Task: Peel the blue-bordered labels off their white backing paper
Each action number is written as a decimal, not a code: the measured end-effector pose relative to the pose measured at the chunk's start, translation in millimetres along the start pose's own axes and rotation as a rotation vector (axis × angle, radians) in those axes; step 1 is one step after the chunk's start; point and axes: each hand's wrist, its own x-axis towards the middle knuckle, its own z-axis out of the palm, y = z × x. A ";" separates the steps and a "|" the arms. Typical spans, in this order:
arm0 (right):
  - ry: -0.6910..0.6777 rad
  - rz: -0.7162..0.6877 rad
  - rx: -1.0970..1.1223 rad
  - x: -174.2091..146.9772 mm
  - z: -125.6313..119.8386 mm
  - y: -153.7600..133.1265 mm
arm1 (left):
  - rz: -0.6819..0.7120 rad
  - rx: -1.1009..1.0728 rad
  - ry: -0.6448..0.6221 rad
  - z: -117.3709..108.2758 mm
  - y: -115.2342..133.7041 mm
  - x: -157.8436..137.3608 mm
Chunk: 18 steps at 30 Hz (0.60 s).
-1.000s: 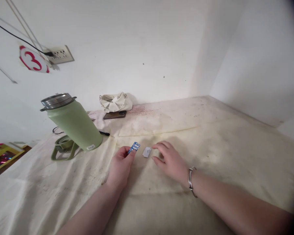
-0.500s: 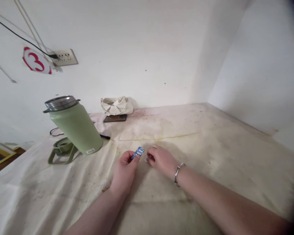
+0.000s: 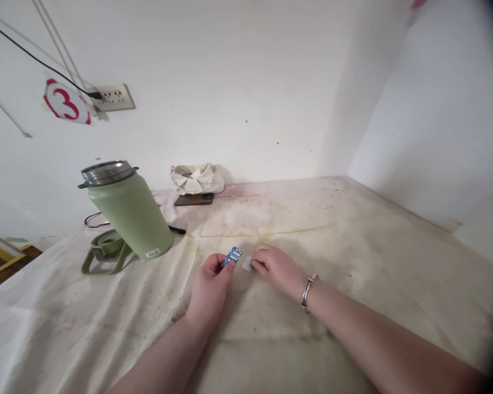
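Observation:
My left hand point(image 3: 211, 282) is closed, pinching a small flat piece with blue and white markings point(image 3: 233, 255) between thumb and fingers. Just to its right, my right hand point(image 3: 278, 269) has its fingertips pressed together on the edge of a small whitish flat piece point(image 3: 246, 264). The two pieces are close to each other but apart, low over the pale cloth. What exactly either piece is I cannot make out. A metal bracelet circles my right wrist.
A green bottle point(image 3: 133, 213) stands lidless on the left, its green lid point(image 3: 104, 251) beside it. Behind the hands lie a black pen point(image 3: 176, 230), a dark phone point(image 3: 194, 200) and a white handbag point(image 3: 199, 178) by the wall. A cream cloth point(image 3: 312, 339) covers the table.
My right hand has moved slightly to the right, and more of the whitish piece shows at its fingertips. My left hand keeps its grip almost unmoved. The view has shifted a little.

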 end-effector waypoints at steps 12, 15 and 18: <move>-0.086 0.213 0.645 -4.7 -28.9 -26.6 | 0.001 -0.082 -0.086 3.1 -2.7 -0.2; -0.115 0.226 0.735 -4.8 -19.9 -27.6 | 0.013 -0.091 -0.159 7.0 -3.9 -2.7; -0.005 0.216 0.597 -3.6 -11.2 -20.3 | 0.038 -0.099 -0.200 9.8 -4.4 -4.4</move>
